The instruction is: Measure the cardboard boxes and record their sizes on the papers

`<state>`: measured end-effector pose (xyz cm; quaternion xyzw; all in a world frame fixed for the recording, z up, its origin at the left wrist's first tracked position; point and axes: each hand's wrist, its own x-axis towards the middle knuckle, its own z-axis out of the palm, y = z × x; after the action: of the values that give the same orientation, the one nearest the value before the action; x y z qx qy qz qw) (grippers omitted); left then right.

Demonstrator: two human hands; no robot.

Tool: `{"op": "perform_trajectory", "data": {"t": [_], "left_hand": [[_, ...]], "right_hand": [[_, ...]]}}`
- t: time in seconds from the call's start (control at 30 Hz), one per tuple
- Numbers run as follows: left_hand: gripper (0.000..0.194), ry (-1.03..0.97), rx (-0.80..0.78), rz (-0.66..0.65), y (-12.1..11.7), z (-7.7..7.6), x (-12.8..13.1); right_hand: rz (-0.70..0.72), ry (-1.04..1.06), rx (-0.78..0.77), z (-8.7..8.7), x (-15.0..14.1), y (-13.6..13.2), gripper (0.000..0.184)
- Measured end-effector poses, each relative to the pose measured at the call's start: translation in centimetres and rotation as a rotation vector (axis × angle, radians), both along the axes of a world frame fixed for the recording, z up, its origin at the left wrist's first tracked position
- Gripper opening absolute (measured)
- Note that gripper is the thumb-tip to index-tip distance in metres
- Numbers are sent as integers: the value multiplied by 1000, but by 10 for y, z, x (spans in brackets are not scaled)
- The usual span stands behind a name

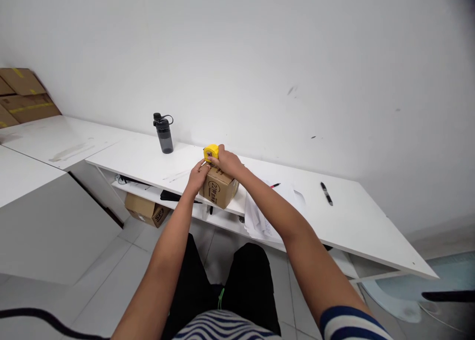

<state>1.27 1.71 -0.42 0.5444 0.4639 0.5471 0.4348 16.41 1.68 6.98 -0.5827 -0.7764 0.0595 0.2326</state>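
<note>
A yellow tape measure (pixel 211 152) is gripped in my right hand (pixel 228 162), just above the far side of a small cardboard box (pixel 217 189). My left hand (pixel 198 176) is closed on the box's left upper edge, with its fingertips close to the tape measure. Whether any blade is drawn out of the tape measure cannot be made out. The box has dark printing on its near face and sits at the front edge of a white desk (pixel 137 152).
A dark water bottle (pixel 164 137) stands left of the hands. To the right lie loose papers (pixel 260 221), a red pen (pixel 275 185) and a black pen (pixel 326 193). Another cardboard box (pixel 143 209) is beneath the desk; several boxes (pixel 27 102) are stacked at far left.
</note>
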Motion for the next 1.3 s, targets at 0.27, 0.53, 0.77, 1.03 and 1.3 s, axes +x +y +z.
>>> {"op": "perform_trajectory", "data": {"t": [0.27,0.53,0.77,1.03,1.3], "left_hand": [[63,12,40,29,-5,0,1],[50,39,-14,-15,-6,10,0],[51,-14,-68,-22,-6,10,0],[47,-112,-82,-31,-4,10,3],[49,-119,-76,17,1,3,4]], "right_hand": [[2,-25,28,-13,2,4,58],[-26,-47,8,-7,24,-21,48],[-228,83,-78,-28,98,-101,50],[-244,138,-67,-36,116,-111,53],[-92,-21,-7,-1,51,-43,45]]}}
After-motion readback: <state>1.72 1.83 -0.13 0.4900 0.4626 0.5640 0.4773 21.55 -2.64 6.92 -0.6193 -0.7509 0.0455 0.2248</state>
